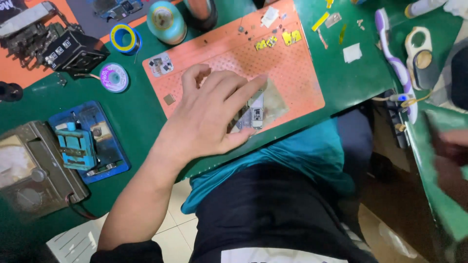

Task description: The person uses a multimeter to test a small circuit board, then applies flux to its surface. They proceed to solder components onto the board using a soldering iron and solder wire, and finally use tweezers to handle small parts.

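green workbench top [146, 117] carries an orange perforated silicone work mat [292, 73]; blue clamp fixture [87, 143] sits well left, grey-green metal box [29, 170] beside it. left hand [209, 119] lies flat on the mat, fingers spread, not clamped, fingertips pressing a small silver-grey circuit board [255, 114] near the mat's front edge. right hand [451, 151] is blurred at the far right edge, can't tell its grip. judgement: keep pressure even and on the board edges, palm down for stability, avoid dragging it across the tiny yellow parts [278, 40] further back
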